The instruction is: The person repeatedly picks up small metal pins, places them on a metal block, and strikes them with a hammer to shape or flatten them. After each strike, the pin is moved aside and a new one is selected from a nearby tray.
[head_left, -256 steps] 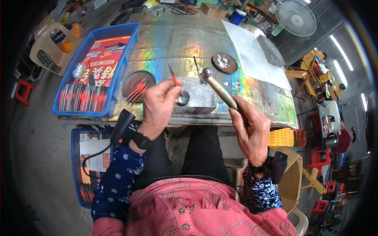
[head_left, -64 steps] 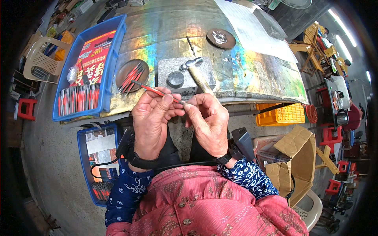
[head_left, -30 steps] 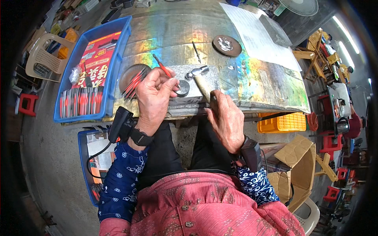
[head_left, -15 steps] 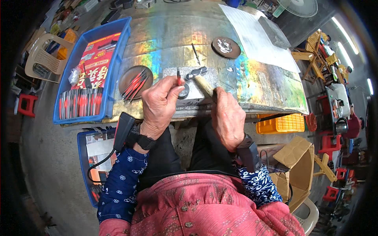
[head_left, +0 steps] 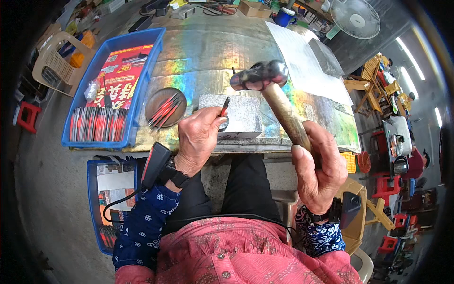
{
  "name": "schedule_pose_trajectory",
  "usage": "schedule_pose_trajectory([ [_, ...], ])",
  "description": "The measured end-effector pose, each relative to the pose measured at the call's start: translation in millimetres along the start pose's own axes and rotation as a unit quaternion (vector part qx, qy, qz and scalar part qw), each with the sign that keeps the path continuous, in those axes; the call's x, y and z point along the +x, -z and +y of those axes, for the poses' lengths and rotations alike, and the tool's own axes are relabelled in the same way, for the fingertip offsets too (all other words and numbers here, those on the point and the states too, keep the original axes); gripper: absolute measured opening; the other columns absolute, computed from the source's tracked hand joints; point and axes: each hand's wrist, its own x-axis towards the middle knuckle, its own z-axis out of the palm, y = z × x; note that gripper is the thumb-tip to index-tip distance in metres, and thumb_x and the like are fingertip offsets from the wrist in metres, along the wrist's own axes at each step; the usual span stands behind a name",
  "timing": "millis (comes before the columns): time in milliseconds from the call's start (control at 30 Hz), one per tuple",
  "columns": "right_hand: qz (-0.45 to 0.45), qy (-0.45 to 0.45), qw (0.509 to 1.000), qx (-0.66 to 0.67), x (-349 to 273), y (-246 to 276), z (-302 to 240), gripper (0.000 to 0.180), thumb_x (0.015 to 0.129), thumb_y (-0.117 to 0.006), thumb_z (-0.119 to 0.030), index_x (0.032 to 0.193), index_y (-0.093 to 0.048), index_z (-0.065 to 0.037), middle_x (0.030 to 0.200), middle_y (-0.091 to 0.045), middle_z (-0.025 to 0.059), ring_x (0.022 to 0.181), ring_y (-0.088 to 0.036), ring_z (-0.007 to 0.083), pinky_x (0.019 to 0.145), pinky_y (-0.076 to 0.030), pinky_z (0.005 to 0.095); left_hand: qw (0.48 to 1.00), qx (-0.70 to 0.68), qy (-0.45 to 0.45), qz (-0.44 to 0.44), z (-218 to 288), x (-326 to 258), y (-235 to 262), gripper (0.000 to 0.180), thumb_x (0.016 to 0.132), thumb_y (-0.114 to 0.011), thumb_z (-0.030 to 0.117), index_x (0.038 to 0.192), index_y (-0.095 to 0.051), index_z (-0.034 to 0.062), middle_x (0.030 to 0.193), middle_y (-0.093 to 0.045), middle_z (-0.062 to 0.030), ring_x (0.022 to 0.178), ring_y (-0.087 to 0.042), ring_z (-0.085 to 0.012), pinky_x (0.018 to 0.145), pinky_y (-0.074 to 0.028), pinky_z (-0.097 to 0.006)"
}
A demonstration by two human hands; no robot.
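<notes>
My left hand (head_left: 198, 139) pinches a slim red and black piece (head_left: 225, 108), its dark tip pointing up and away. Under it a small round dark disc (head_left: 224, 125) sits at the near left of a grey metal block (head_left: 246, 113). My right hand (head_left: 321, 165) grips a ball-peen hammer (head_left: 286, 111) by its wooden handle, its metal head raised above the table right of the block. To the left, a round brown dish (head_left: 152, 97) holds several similar red and black pieces (head_left: 165, 112).
A blue tray (head_left: 159, 49) at the left holds a packed row of red and black pieces (head_left: 97, 125) and a red printed sheet. White sheeting (head_left: 302, 61) covers the far right of the table. Below stand another blue tray (head_left: 91, 184) and a cardboard box (head_left: 355, 227).
My right hand has lifted the hammer from over the block, up and to the right. The left hand's piece now tilts to the right, and the view has shifted slightly.
</notes>
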Motion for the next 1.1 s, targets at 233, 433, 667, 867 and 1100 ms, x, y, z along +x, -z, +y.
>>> schedule_pose_trajectory([
  [233,-0.016,-0.004,1.0,-0.018,9.3,11.4,-15.0,0.03,0.084,-0.066,0.0,0.113,-0.061,0.005,0.083,-0.065,0.0143,0.068,-0.065,0.0182,0.063,-0.051,0.0302,1.0,0.003,-0.01,0.011,-0.1,-0.5,-1.3,0.011,0.081,-0.07,0.0,0.091,-0.067,-0.0027,0.083,-0.069,-0.0134,0.074,-0.069,-0.0221,0.065,-0.051,-0.029],
  [433,-0.149,-0.04,0.985,-0.081,16.0,4.1,-1.4,0.03,0.087,-0.064,-0.004,0.117,-0.06,0.0,0.072,-0.058,0.0165,0.06,-0.06,0.0268,0.059,-0.049,0.0333,0.999,-0.007,-0.016,0.027,-2.1,0.6,-1.9,0.015,0.077,-0.071,0.001,0.092,-0.066,-0.0011,0.083,-0.067,-0.0173,0.076,-0.067,-0.0329,0.064,-0.052,-0.035],
  [667,-0.131,-0.085,0.987,-0.035,19.6,11.7,-5.3,0.026,0.087,-0.065,-0.005,0.113,-0.064,0.002,0.074,-0.063,0.0161,0.061,-0.062,0.0224,0.06,-0.05,0.0303,1.0,-0.013,-0.017,0.021,-2.9,-0.5,-1.9,0.016,0.077,-0.071,0.0,0.093,-0.066,-0.0013,0.084,-0.067,-0.0176,0.076,-0.067,-0.0334,0.064,-0.051,-0.035],
  [867,0.131,0.048,0.99,0.024,27.0,20.7,-22.1,0.031,0.092,-0.058,-0.013,0.115,-0.063,0.007,0.074,-0.063,0.0074,0.061,-0.054,0.0086,0.055,-0.043,0.0224,1.0,-0.015,-0.016,0.018,-4.0,-1.3,-2.6,0.016,0.077,-0.071,0.0,0.093,-0.067,-0.0011,0.084,-0.067,-0.0177,0.075,-0.066,-0.0341,0.064,-0.051,-0.036],
  [1100,-0.12,-0.159,0.98,0.013,17.2,8.5,-9.1,0.024,0.09,-0.064,-0.007,0.111,-0.064,0.003,0.074,-0.061,0.017,0.058,-0.057,0.0176,0.057,-0.048,0.0294,1.0,-0.012,-0.017,0.015,-3.4,-3.2,-1.7,0.015,0.076,-0.071,0.0,0.091,-0.067,-0.0013,0.083,-0.067,-0.0179,0.075,-0.066,-0.0338,0.064,-0.051,-0.036],
])
